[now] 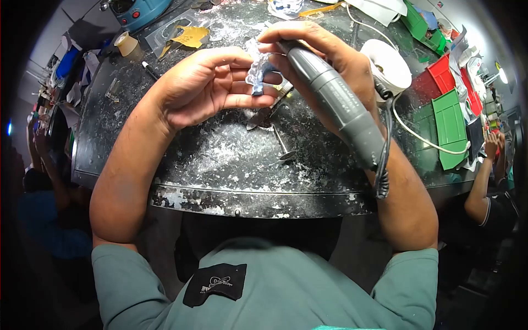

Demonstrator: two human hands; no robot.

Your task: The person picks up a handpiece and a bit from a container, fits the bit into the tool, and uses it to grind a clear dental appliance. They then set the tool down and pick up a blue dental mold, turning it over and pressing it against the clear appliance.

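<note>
A small, clear and bluish molded piece is held upright between the thumb and fingers of my left hand. My right hand is wrapped round a dark grey rotary handpiece, whose coiled cord hangs by the right wrist. The front end of the handpiece lies close to the molded piece; its tip is hidden behind the fingers. Below the hands, a thin metal shaft with a small disc lies on the black table, which is spotted with white powder.
A white round container with a pale cable stands at the right. Green and red bins are further right. Behind are yellow scraps and a blue device. Other people sit at both sides.
</note>
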